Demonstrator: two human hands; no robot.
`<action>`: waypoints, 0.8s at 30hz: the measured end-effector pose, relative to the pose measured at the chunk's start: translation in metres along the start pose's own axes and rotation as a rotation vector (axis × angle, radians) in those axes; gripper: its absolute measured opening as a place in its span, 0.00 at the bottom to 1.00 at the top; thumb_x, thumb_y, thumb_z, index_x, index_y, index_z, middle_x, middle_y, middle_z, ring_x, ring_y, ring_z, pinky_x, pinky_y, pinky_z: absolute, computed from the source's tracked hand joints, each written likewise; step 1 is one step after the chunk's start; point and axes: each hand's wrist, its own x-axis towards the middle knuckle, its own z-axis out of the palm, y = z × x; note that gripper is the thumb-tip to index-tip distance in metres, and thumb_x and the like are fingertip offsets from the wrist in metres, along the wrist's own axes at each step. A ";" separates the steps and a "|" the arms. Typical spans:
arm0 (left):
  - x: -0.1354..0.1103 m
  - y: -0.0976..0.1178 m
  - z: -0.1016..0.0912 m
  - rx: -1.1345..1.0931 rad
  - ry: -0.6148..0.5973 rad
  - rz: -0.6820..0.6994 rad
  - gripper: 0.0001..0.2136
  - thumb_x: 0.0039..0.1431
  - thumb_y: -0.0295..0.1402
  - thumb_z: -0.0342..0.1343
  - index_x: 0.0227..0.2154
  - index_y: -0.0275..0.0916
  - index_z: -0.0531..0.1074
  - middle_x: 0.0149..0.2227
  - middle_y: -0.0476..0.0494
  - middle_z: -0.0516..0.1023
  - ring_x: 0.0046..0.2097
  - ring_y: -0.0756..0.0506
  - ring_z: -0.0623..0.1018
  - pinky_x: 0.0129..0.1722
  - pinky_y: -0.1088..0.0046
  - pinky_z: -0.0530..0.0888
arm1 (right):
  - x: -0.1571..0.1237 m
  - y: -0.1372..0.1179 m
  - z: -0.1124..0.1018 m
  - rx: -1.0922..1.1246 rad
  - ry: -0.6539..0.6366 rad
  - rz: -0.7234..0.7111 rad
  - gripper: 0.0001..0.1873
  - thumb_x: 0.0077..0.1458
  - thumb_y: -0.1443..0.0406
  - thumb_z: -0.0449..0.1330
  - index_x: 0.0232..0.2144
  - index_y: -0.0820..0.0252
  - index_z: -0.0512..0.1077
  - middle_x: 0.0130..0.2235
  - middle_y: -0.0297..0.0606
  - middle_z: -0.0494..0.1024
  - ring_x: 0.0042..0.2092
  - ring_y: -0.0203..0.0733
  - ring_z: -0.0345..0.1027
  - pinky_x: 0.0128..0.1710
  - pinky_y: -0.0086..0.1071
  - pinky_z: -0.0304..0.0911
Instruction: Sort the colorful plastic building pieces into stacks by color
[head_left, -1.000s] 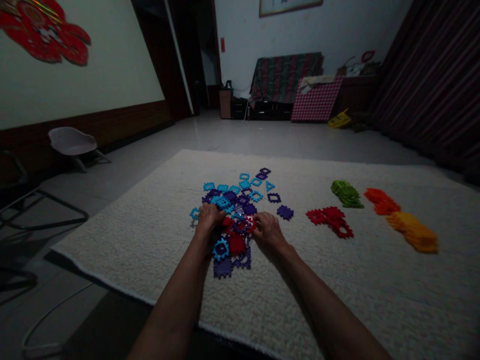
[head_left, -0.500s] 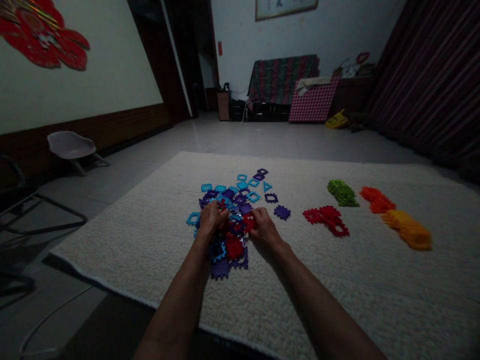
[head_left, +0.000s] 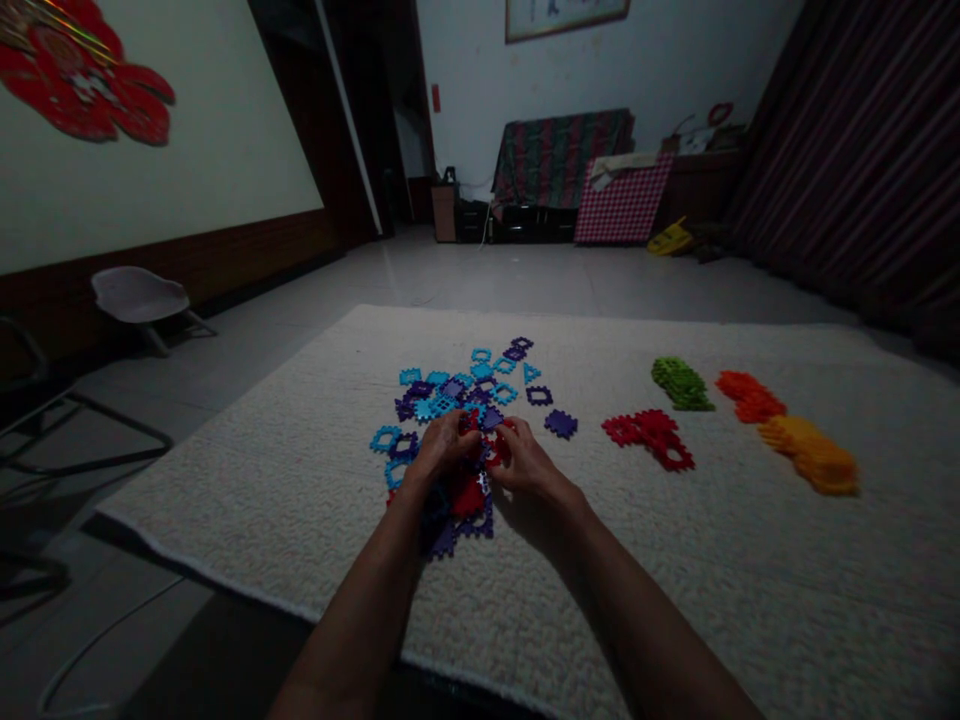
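Observation:
A mixed pile of flat plastic interlocking tiles lies before me, with purple tiles [head_left: 442, 538] at its near end and light-blue tiles [head_left: 426, 408] farther off. Over the pile, my left hand [head_left: 442, 445] has its fingers bent around a red tile [head_left: 469, 420]. Close on its right, my right hand [head_left: 525, 458] pinches another red tile [head_left: 495, 450] between thumb and fingers. Beneath the hands rests a further red tile [head_left: 468, 496]. Both hands cover part of the pile.
On the pale mat [head_left: 720, 580] to the right lie a red group [head_left: 652, 435], a green stack [head_left: 681, 384], an orange stack [head_left: 750, 396] and a yellow stack [head_left: 810, 456] of tiles. A loose purple tile [head_left: 561, 424] lies right of the pile. A small chair [head_left: 142, 295] stands left.
My left hand has moved right, closer to my right hand, uncovering blue and purple tiles at the pile's left. The right hand stays nearly in place. The view has shifted slightly.

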 end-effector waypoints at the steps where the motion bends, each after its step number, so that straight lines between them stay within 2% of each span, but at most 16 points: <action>1: 0.000 0.000 0.000 -0.003 -0.004 0.012 0.15 0.59 0.36 0.57 0.46 0.36 0.75 0.41 0.41 0.81 0.41 0.44 0.78 0.42 0.71 0.71 | 0.000 -0.003 0.000 -0.037 -0.004 0.002 0.24 0.45 0.66 0.63 0.48 0.57 0.72 0.53 0.45 0.66 0.46 0.45 0.67 0.45 0.36 0.67; 5: -0.001 0.004 -0.003 -0.033 -0.028 0.044 0.11 0.58 0.33 0.55 0.41 0.37 0.76 0.36 0.45 0.80 0.37 0.46 0.77 0.38 0.72 0.71 | 0.005 -0.010 0.000 -0.190 -0.007 0.087 0.20 0.46 0.63 0.66 0.44 0.55 0.75 0.50 0.44 0.67 0.44 0.46 0.66 0.43 0.38 0.65; 8: -0.003 0.006 -0.004 -0.077 -0.026 0.065 0.13 0.58 0.33 0.55 0.44 0.37 0.76 0.38 0.44 0.81 0.38 0.46 0.78 0.39 0.72 0.72 | 0.010 -0.012 0.000 -0.238 -0.043 0.121 0.18 0.44 0.62 0.69 0.41 0.53 0.77 0.54 0.45 0.65 0.44 0.48 0.66 0.41 0.40 0.65; 12: -0.005 0.007 -0.003 -0.043 -0.034 0.080 0.17 0.58 0.33 0.56 0.50 0.39 0.74 0.46 0.42 0.81 0.44 0.44 0.78 0.46 0.69 0.73 | 0.010 -0.010 0.001 -0.233 -0.031 0.058 0.13 0.47 0.66 0.65 0.38 0.53 0.78 0.58 0.44 0.64 0.48 0.51 0.65 0.44 0.42 0.65; 15: -0.004 0.008 -0.001 0.039 -0.015 0.085 0.17 0.57 0.30 0.56 0.50 0.40 0.74 0.47 0.42 0.80 0.47 0.43 0.78 0.50 0.68 0.72 | 0.007 -0.004 0.001 -0.191 -0.016 -0.017 0.14 0.50 0.71 0.59 0.39 0.55 0.77 0.59 0.44 0.64 0.52 0.49 0.65 0.50 0.41 0.65; 20: -0.001 0.009 0.007 0.118 0.025 0.076 0.14 0.58 0.27 0.54 0.46 0.39 0.75 0.43 0.41 0.81 0.45 0.43 0.78 0.49 0.69 0.72 | 0.001 0.010 -0.002 -0.065 0.084 -0.055 0.16 0.55 0.73 0.51 0.40 0.59 0.76 0.55 0.46 0.69 0.54 0.45 0.66 0.55 0.38 0.63; 24: 0.002 0.015 0.015 0.018 0.158 0.069 0.18 0.59 0.30 0.55 0.52 0.38 0.72 0.49 0.39 0.79 0.50 0.43 0.78 0.52 0.68 0.72 | 0.000 0.020 -0.009 -0.027 0.208 0.051 0.14 0.56 0.71 0.51 0.36 0.62 0.77 0.50 0.51 0.72 0.51 0.47 0.68 0.54 0.39 0.63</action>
